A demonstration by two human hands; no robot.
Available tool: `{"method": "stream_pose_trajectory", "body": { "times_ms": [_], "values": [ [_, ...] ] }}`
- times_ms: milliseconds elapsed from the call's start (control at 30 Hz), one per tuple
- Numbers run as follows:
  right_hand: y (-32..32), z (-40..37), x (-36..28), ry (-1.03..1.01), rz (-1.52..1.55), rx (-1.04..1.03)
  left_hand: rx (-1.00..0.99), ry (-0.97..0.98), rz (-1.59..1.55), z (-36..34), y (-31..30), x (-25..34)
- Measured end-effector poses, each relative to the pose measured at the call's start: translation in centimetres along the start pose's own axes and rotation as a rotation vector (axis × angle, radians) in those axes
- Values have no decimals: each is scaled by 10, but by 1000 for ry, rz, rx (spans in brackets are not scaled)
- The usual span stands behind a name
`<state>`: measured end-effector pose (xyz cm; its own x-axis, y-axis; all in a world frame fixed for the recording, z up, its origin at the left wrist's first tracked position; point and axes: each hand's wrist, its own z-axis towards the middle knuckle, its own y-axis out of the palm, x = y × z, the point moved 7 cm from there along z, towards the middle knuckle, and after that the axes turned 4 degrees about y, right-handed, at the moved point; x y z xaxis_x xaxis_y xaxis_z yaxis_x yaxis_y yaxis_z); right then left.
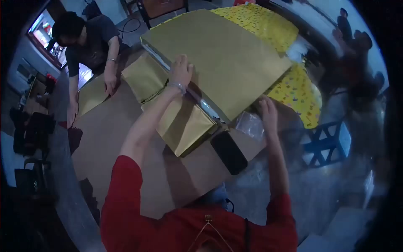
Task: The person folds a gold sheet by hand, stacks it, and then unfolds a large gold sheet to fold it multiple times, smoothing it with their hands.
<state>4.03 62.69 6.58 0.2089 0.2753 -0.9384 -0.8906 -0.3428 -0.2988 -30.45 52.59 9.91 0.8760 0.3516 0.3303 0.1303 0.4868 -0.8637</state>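
A brown-covered table (126,136) fills the middle of the room, and a large gold sheet (222,59) lies across its far part, with a pale, shiny strip along the sheet's left edge. The person in red sleeves has both hands at this sheet, well apart from each other. The left hand (181,72) is at the sheet's left edge, fingers slightly bent; whether it grips or merely rests there cannot be told. The right hand (268,112) is at the sheet's near right edge, its fingertips close to the rim (their hold, if any, cannot be made out).

Left of the large sheet lie a smaller gold stack (146,77) and, nearer the person, a gold packet (182,128). A dark phone (228,152) lies just off the sheet's near corner, with a clear plastic bag (250,125) between that corner and the right hand. Yellow patterned material (260,23) shows beyond the sheet and to its right. Well left of it, a co-worker (93,48) has both hands on a small gold sheet (93,95).
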Motion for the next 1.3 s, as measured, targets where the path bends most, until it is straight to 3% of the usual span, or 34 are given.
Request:
{"method": "stream_pose_trajectory", "body": {
  "times_ms": [33, 67, 133, 167, 233, 367, 433, 500, 633, 967, 1033, 1300],
  "values": [
    [5, -12, 20, 194, 187, -36, -189, 32, -120, -22, -15, 49],
    [10, -24, 26, 260, 280, -77, -380, 60, -235, -47, -20, 96],
    [21, -39, 35, 351, 435, -141, -384, 455, -169, -84, -8, 157],
    [24, -43, 40, 361, 449, -131, -400, 464, -161, -97, 3, 170],
    [24, -56, 40, 315, 419, -50, -204, 529, -31, -117, 10, 190],
    [21, -82, 52, 294, 494, -49, -363, 414, 29, -123, 34, 187],
    [17, -92, 51, 297, 506, -44, -320, 448, -4, -120, 28, 186],
    [14, -98, 47, 292, 515, -50, -469, 352, -77, -113, 30, 180],
    [10, -103, 43, 293, 494, -62, -339, 375, -84, -117, 19, 184],
    [-2, -110, 40, 257, 360, -62, -470, 350, -136, -110, 22, 181],
    [1, -110, 40, 253, 354, -73, -358, 403, -166, -109, 18, 184],
    [20, -102, 24, 214, 437, -108, -242, 320, -250, -99, 14, 166]
  ]
}}
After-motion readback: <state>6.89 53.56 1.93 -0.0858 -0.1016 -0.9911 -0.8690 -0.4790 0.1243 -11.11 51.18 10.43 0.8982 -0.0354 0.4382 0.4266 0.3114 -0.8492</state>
